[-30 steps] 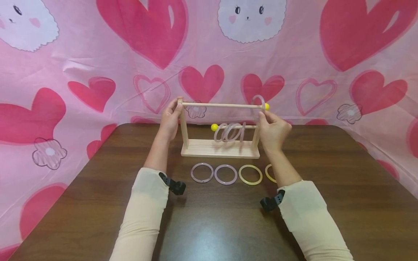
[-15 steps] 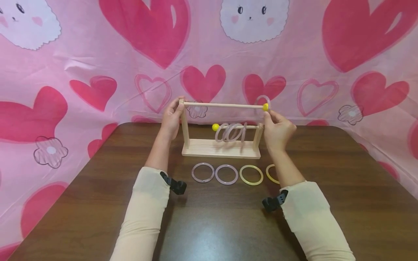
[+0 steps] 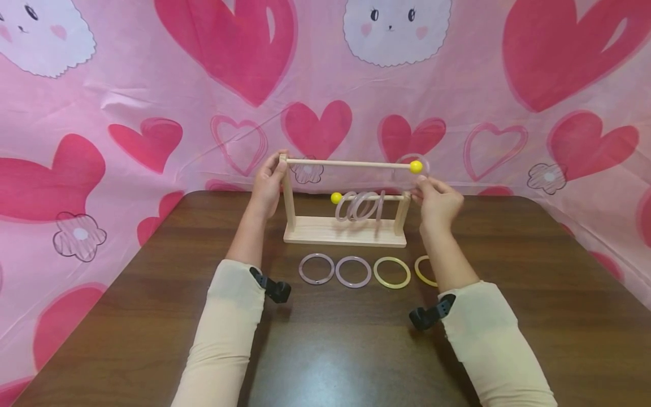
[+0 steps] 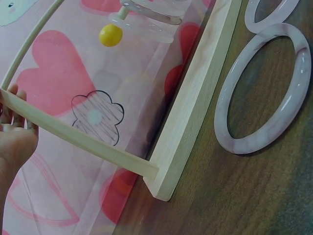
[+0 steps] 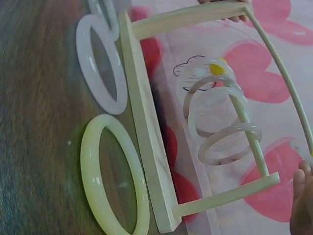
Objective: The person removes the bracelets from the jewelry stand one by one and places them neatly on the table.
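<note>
A wooden bangle stand [image 3: 346, 232] has a tall post on the left and a short one on the right, each carrying a rod with a yellow ball at its end. My left hand [image 3: 267, 183] holds the top of the tall post [image 4: 83, 134]. With thumb and fingers, my right hand [image 3: 441, 203] pinches a translucent pale bangle [image 3: 428, 164] beside the upper rod's yellow ball [image 3: 416, 166]. The bangle overlaps the ball in the head view. Several pale translucent bangles [image 5: 230, 159] hang on the lower rod [image 5: 257, 152].
In front of the base, in a row on the brown table [image 3: 325, 339], lie two lavender bangles [image 3: 353, 286] and two yellow ones [image 3: 392, 287]. My right forearm partly covers the rightmost. A pink heart-print cloth [image 3: 315, 73] hangs behind.
My right hand has moved right with the bangle, from the rod just left of the upper ball to the ball itself. The bangle now faces the head camera more. The left hand keeps its hold.
</note>
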`<state>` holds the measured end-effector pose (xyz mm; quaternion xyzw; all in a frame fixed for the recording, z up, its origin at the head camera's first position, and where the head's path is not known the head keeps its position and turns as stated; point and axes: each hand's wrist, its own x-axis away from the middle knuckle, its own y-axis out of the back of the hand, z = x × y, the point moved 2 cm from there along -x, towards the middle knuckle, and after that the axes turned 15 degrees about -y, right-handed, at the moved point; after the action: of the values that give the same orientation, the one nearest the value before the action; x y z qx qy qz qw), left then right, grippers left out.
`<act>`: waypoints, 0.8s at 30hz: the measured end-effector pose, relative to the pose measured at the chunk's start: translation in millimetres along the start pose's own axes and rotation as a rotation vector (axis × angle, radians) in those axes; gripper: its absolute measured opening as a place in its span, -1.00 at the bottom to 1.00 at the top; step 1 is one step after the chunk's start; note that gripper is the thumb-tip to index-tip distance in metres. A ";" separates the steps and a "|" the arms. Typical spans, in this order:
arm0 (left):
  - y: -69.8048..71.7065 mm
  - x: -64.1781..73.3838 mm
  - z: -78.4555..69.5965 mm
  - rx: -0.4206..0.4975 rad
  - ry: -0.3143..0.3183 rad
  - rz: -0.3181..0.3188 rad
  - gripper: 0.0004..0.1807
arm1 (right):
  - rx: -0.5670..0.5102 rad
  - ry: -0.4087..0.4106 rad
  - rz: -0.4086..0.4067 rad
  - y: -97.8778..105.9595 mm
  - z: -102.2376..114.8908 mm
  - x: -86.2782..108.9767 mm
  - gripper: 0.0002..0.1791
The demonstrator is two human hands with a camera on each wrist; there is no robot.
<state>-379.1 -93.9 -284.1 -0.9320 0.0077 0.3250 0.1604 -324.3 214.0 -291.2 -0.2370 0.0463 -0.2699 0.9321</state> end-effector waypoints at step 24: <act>-0.9 0.2 0.1 0.001 0.006 -0.009 -0.61 | -0.106 -0.271 0.103 28.3 4.9 -6.5 -0.89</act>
<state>-378.9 -93.0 -284.0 -0.9329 0.0040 0.3214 0.1624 -315.1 240.5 -300.3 -0.3176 -0.0535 -0.1843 0.9286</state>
